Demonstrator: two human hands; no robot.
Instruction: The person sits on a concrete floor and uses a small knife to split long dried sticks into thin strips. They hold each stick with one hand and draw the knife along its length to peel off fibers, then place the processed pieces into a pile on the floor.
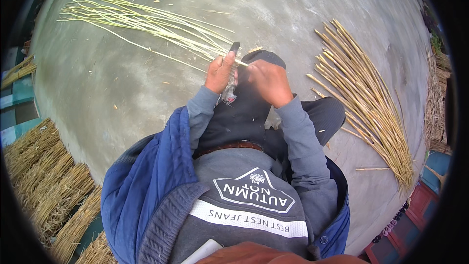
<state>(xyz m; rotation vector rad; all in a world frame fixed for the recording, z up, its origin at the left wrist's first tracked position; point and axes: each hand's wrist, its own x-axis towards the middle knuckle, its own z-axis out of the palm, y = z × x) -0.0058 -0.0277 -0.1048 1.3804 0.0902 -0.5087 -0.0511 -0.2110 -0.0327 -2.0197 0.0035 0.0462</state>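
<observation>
The left hand (221, 73) is clamped on a dark tool (235, 47) that sticks up past the thumb, with a ragged grey cloth (228, 90) hanging below. The right hand (269, 82), just beside it over the person's knee, has its fingers closed on the near end of a pale stick (241, 62), which passes by the tool. More peeled sticks (132, 17) lie fanned on the floor (161, 88) to the left; a heap of brown sticks (364, 98) lies to the right.
</observation>
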